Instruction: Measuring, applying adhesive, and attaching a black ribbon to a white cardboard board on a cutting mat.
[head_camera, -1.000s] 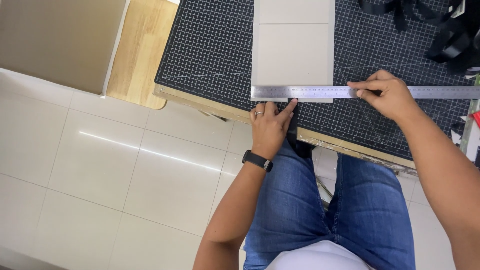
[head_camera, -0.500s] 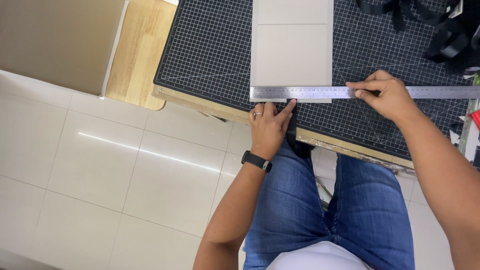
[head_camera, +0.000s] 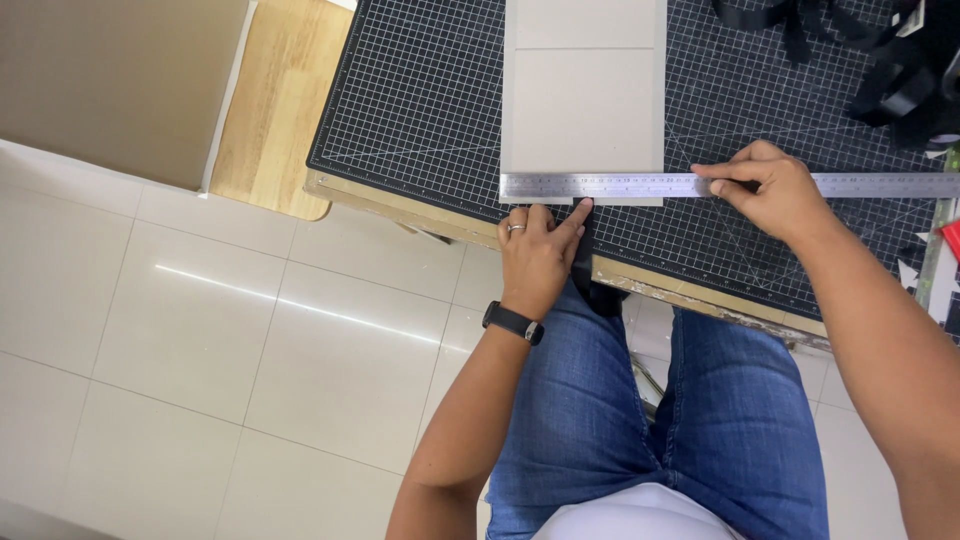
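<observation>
A long steel ruler (head_camera: 640, 185) lies across the near end of a grey cardboard sheet (head_camera: 585, 100) on a black gridded cutting mat (head_camera: 420, 90). My left hand (head_camera: 538, 252) rests at the mat's near edge with its fingertips touching the ruler's left end. It wears a ring, and a black watch sits on the wrist. My right hand (head_camera: 770, 190) presses down on the ruler further right, fingers pinched together at the ruler's edge. Whether a small tool is in that hand is hidden.
The mat lies on a worn wooden table (head_camera: 690, 295). Black straps and buckles (head_camera: 880, 70) sit at the far right. A wooden stool top (head_camera: 280, 110) and a beige panel (head_camera: 110, 80) stand to the left over a white tiled floor (head_camera: 200, 350). My jeans-clad legs are below.
</observation>
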